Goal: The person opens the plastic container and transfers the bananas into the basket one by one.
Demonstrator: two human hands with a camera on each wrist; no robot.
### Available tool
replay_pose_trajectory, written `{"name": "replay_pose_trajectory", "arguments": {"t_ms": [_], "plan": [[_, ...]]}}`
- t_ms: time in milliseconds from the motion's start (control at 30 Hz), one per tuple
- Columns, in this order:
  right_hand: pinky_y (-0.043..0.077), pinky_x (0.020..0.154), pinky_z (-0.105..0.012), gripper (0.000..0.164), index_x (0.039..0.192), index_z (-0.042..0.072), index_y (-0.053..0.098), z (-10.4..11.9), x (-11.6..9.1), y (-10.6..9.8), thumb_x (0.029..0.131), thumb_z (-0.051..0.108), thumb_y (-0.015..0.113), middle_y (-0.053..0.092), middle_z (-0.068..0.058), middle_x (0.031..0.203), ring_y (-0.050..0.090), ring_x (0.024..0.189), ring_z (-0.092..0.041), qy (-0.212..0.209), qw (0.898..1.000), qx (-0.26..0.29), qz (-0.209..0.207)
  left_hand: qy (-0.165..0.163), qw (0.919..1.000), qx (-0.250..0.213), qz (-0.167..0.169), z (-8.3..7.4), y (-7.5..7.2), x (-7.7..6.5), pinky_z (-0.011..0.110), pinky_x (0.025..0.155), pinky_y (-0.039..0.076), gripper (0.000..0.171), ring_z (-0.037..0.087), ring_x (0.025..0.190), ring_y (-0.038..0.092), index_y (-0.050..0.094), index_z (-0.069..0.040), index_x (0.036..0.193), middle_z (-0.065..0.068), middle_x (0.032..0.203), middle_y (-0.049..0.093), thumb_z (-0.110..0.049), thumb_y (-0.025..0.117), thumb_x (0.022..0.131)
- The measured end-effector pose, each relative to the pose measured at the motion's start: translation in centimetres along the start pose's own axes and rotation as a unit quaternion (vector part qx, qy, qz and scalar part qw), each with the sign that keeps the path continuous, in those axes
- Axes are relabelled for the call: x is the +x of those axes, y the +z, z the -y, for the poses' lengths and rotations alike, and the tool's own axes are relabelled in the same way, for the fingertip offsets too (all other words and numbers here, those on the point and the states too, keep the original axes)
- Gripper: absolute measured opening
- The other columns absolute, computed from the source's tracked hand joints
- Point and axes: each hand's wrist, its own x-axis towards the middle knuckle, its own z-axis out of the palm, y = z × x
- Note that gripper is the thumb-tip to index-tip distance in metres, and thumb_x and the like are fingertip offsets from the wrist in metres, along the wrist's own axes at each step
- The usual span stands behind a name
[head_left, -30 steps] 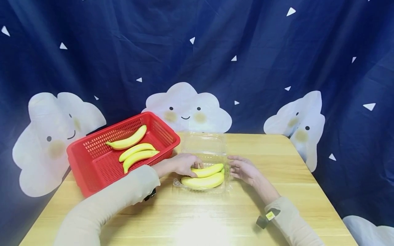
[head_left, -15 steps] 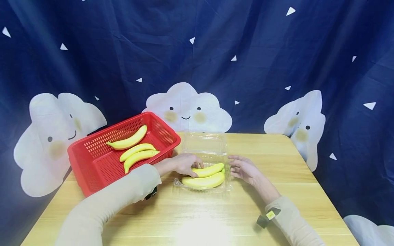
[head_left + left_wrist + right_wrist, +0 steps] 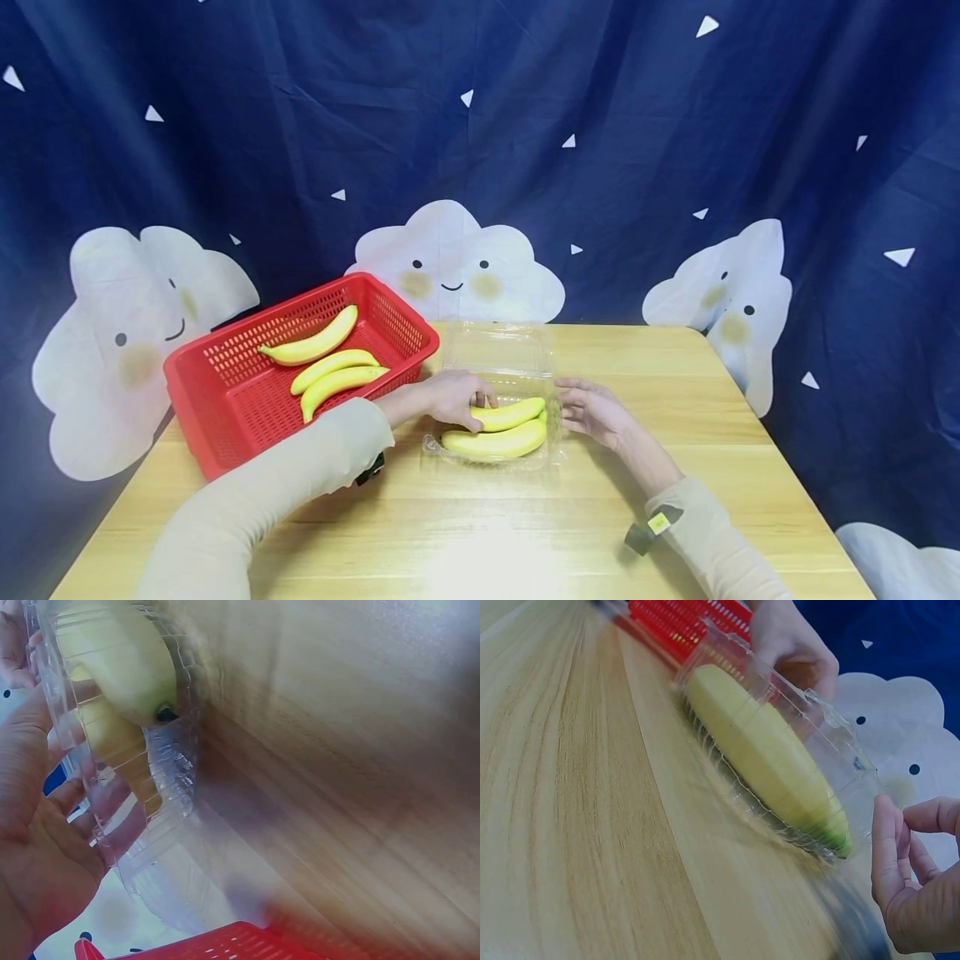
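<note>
Two yellow bananas lie side by side in a clear plastic clamshell box [image 3: 553, 457], whose lid [image 3: 498, 350] is folded back. My left hand [image 3: 453, 400] reaches into the box from the left. Its thumb and fingers grip the left end of the far banana [image 3: 513, 413]; the near banana [image 3: 495, 442] lies in front. The left wrist view shows the left hand [image 3: 45, 847] partly through the plastic. My right hand [image 3: 596, 414] is at the box's right side with fingers loosely bent. In the right wrist view, the right hand [image 3: 922, 877] holds nothing visible; whether it touches the plastic I cannot tell.
A red perforated basket [image 3: 217, 400] stands at the left, close to the left forearm. Inside are an upper banana [image 3: 315, 337] and a pair of bananas [image 3: 341, 385] lying together. The wooden table [image 3: 637, 358] ends at a dark blue curtain [image 3: 600, 167] behind.
The left fingers have shifted very slightly right along the far banana. The right hand, the box and the basket stay where they were.
</note>
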Motion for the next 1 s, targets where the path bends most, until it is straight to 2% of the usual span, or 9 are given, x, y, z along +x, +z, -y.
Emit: {"name": "replay_pose_trajectory", "arguments": {"t_ms": [133,433,700,1000], "plan": [[0.06,0.074,-0.021,0.049,0.151,-0.002,0.039,0.0,0.0,0.0,0.105,0.004,0.053,0.065,0.007,0.09,0.062,0.073,-0.003,0.001,1.0,0.0,0.001,0.0,1.0,0.004,-0.002,0.0,0.0,0.1,0.038,0.09,0.056,0.04,0.016,0.105,0.071,0.075,-0.025,0.122,-0.004,0.11,0.078,-0.032,0.083,0.084],[0.06,0.073,-0.021,0.046,0.149,-0.001,0.042,0.1,0.0,0.0,0.105,0.004,0.054,0.067,0.006,0.094,0.063,0.072,-0.003,0.001,1.0,0.002,0.002,-0.016,0.9996,-0.021,-0.005,-0.1,-0.5,0.0,0.039,0.09,0.055,0.041,0.018,0.102,0.07,0.074,-0.023,0.123,0.0,0.11,0.076,-0.031,0.084,0.084],[0.061,0.075,-0.021,0.048,0.15,-0.002,0.04,0.1,0.1,-0.1,0.104,0.004,0.054,0.068,0.006,0.093,0.063,0.073,-0.003,0.001,1.0,-0.001,0.002,-0.005,0.9996,-0.023,-0.016,-0.2,-1.0,-0.2,0.039,0.089,0.055,0.039,0.019,0.101,0.07,0.073,-0.021,0.12,0.001,0.108,0.076,-0.029,0.084,0.083],[0.06,0.074,-0.021,0.046,0.148,-0.001,0.043,0.0,0.0,-0.1,0.104,0.004,0.055,0.065,0.008,0.09,0.062,0.073,-0.003,0.0,1.0,-0.002,0.005,-0.009,0.999,-0.032,-0.029,-0.4,-2.0,-1.1,0.039,0.086,0.055,0.041,0.021,0.103,0.072,0.073,-0.021,0.121,0.002,0.109,0.076,-0.028,0.084,0.082]]}}
